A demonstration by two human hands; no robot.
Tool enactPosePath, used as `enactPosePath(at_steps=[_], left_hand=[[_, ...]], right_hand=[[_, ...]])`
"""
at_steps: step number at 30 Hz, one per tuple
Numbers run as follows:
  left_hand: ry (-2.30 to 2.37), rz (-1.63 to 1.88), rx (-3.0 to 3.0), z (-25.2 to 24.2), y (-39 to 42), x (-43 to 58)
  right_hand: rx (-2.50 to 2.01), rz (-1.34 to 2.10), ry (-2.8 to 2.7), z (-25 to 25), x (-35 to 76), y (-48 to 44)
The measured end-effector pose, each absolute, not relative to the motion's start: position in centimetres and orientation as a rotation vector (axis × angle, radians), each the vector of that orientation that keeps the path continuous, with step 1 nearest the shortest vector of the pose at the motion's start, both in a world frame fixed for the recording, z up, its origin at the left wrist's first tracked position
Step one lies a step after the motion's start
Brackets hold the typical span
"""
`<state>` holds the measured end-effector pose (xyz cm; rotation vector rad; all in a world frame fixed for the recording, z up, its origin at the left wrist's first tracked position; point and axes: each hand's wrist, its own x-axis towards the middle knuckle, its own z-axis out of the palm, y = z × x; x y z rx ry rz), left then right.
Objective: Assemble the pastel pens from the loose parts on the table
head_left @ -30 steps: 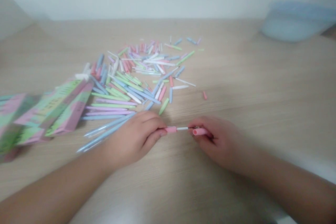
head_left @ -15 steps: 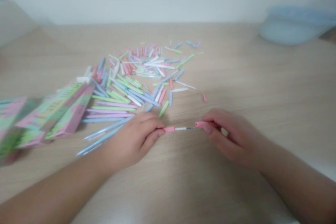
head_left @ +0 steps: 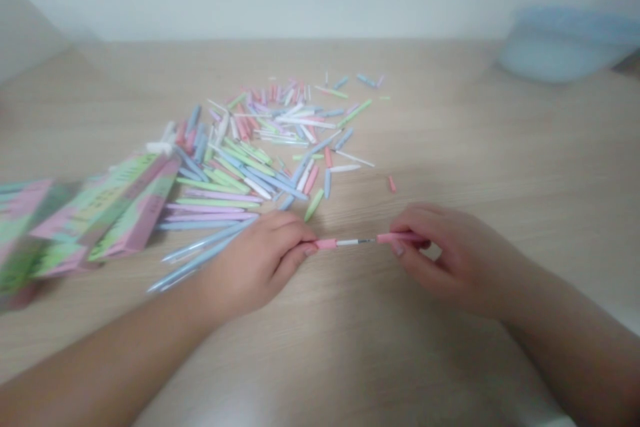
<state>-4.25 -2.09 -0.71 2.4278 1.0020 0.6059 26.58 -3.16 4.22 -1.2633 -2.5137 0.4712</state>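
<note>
pinching a pink barrel point(head_left: 327, 243) in the left hand point(head_left: 267, 257), around a white refill point(head_left: 349, 242) pointing right. clamping a pink tube point(head_left: 386, 238) in the right hand point(head_left: 457, 260), just beside the refill's tip, over the desk point(head_left: 500, 147), nearer than the scattered pen parts point(head_left: 250, 159).

No word, brand or number can be read on the pastel boxes point(head_left: 20, 230), which lie left of the fingers of the left hand point(head_left: 257, 263), their pink and green faces blurred. Rows of marks resembling lettering run along the middle box point(head_left: 95, 203), with dark marks on the box nearest those fingers point(head_left: 135, 223), all illegible. Between those fingertips and the fingers of the right hand point(head_left: 450, 260), dark specks on a white refill point(head_left: 347, 242) are too small to identify as print.
</note>
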Motion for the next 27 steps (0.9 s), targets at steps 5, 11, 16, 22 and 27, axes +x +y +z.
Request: enactPosePath(at_steps=[5, 11, 16, 22, 27], left_hand=[[1.011, 0.577, 2.431, -0.58, -2.12, -4.13], [1.019, 0.573, 2.434, -0.52, -2.01, -4.06], [1.025, 0.563, 2.438, -0.53, -2.05, -4.07], [1.032, 0.547, 2.428, -0.48, -2.04, -3.97], [1.033, 0.512, 2.436, -0.35, -2.14, -3.96]], right_hand=[[-1.273, 0.547, -2.572, 3.97, 26.28, -3.28], [-1.242, 0.518, -2.566, 4.03, 26.43, -3.26], [-1.235, 0.481, -2.562, 3.95, 26.5, -3.19], [-1.236, 0.463, -2.605, 4.16, 26.54, -3.11], [-1.193, 0.508, -2.682, 3.84, 26.6, -2.78]])
